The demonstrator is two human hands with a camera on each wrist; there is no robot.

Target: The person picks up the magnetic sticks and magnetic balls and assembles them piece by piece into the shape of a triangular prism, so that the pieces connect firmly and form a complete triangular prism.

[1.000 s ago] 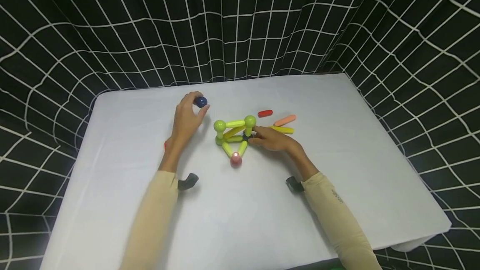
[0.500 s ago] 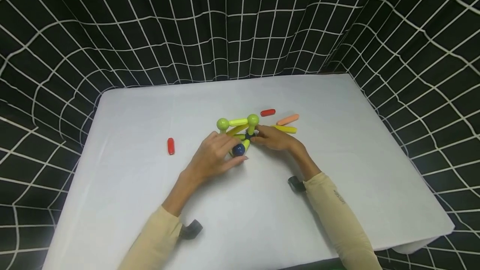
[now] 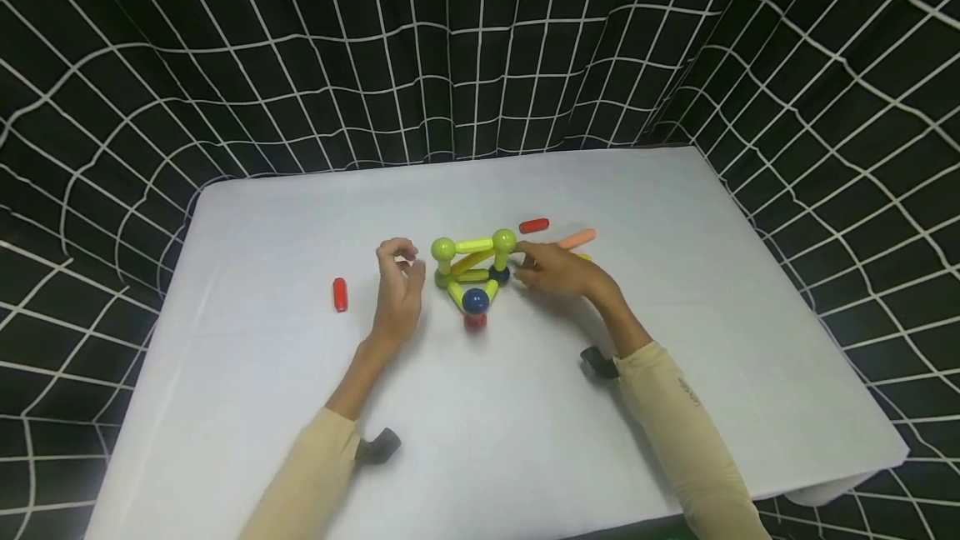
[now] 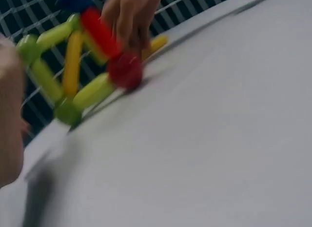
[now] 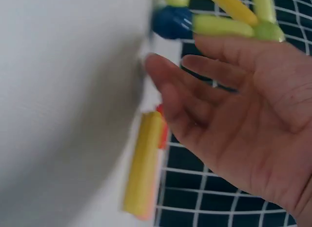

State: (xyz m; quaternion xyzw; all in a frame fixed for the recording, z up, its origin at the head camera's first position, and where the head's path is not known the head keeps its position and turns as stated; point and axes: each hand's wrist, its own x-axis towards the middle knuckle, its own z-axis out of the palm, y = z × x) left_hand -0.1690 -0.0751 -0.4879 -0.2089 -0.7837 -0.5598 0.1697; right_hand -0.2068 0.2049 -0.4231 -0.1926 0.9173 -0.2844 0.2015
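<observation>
A frame of plastic rods and balls stands mid-table, with light green balls on its upright posts and a slanting yellow rod. At its front corner a blue ball tops an upright red rod, which rises from a red ball. My left hand is left of the frame, fingers loosely bent and holding nothing. To the right, my right hand hovers close to the lower dark blue ball. Its fingers are relaxed, with nothing gripped.
A loose red rod lies on the white table at left. Behind my right hand are another red rod, an orange rod and a yellow rod. Dark netted curtains surround the table.
My left hand brought the blue ball onto the frame's front corner, let go and drew back left. My right hand has come off the frame and shifted slightly right.
</observation>
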